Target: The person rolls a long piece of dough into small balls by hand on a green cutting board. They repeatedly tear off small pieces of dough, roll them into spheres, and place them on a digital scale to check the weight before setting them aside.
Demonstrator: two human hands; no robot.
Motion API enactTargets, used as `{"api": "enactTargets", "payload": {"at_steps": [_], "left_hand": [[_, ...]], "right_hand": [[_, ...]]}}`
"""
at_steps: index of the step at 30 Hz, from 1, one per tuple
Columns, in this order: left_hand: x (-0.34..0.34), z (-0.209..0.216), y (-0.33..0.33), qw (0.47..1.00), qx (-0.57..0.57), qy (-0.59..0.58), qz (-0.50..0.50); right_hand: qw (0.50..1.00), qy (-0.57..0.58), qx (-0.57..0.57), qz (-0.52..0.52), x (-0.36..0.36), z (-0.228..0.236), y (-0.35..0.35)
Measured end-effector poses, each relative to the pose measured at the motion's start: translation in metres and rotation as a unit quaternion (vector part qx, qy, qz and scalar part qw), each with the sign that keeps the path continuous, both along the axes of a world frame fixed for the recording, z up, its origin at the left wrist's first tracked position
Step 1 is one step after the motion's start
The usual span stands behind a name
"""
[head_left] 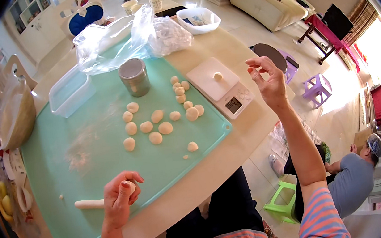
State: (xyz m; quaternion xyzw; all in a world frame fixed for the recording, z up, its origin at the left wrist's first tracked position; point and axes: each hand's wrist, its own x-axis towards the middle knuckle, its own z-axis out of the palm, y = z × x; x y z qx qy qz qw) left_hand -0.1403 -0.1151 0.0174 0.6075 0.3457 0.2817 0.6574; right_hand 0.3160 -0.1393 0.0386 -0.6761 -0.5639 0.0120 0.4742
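My left hand (120, 200) is closed around a white dough rope (88, 205), low over the near edge of the green mat (55, 183). The rope's rounded end shows between thumb and fingers. My right hand (269, 81) is raised at the right, beside the white kitchen scale (215, 87). Its fingers are bent, apart from the thumb, with nothing visible in them. One small dough ball (217, 76) sits on the scale's plate. Several dough balls (165, 128) lie scattered over the mat's middle and right. A loose dough piece (192, 146) and a tiny crumb (185, 157) lie nearer me.
A metal canister (134, 77) and a clear plastic box (71, 92) stand on the mat's far part. Behind are crumpled plastic bags (142, 39), a white container (199, 20) and paper cups (155, 1). A large bowl (17, 114) is at left. A person (355, 179) sits low at right.
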Motion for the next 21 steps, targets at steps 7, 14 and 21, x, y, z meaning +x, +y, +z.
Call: {"api": "enactTargets", "payload": {"at_steps": [7, 14, 21], "left_hand": [[-0.001, 0.0, 0.0, 1.0, 0.01, 0.007, 0.004], [-0.004, 0.001, 0.0, 1.0, 0.017, 0.017, 0.002], [0.001, 0.001, 0.001, 1.0, 0.01, 0.021, -0.004]], "right_hand": [[1.0, 0.006, -0.011, 0.017, -0.001, -0.01, 0.01], [0.999, -0.011, -0.043, 0.028, -0.007, -0.012, 0.023], [0.999, -0.021, -0.03, 0.012, -0.025, -0.012, 0.013]]}}
